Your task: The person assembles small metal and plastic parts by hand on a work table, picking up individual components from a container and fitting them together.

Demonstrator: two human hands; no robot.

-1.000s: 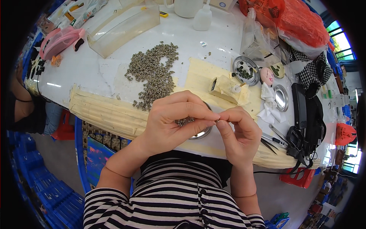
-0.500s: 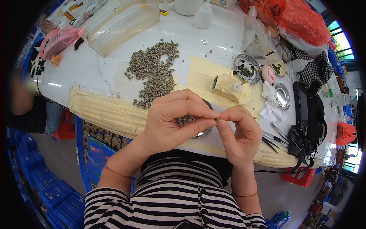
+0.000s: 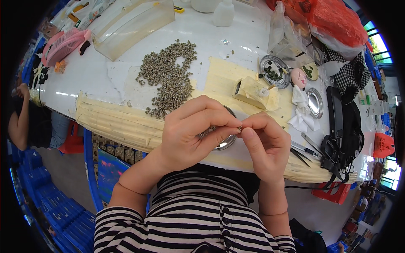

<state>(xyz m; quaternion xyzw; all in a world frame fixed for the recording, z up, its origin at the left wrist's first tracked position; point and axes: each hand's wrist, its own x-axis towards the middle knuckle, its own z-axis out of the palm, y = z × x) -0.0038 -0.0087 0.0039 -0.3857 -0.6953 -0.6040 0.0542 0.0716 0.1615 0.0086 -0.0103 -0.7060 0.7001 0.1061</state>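
My left hand point(image 3: 196, 130) and my right hand point(image 3: 266, 145) meet fingertip to fingertip over the table's front edge. Pinched between them is a tiny metal part point(image 3: 239, 128), mostly covered by the fingers, so its shape is unclear. Beneath my left hand lies a round metal dish point(image 3: 228, 143) with small metal parts in it, partly hidden by that hand. Beyond the hands a large heap of small metal parts point(image 3: 166, 74) spreads over the white table point(image 3: 114, 80). A block wrapped in cream tape point(image 3: 252, 95) sits behind my right hand.
To the right lie a dish of dark green pieces point(image 3: 274, 71), crumpled tissue point(image 3: 301, 114), a round metal lid point(image 3: 314, 102), tweezers point(image 3: 300, 157) and a black bag point(image 3: 349, 130). A clear plastic tray point(image 3: 133, 29) and white bottle point(image 3: 223, 13) stand farther back. Another person's arm point(image 3: 20, 118) shows at left.
Both hands keep nearly the same pose, with the fingertips still together on the tiny part. The view has shifted slightly. At far left the other person's arm has moved.
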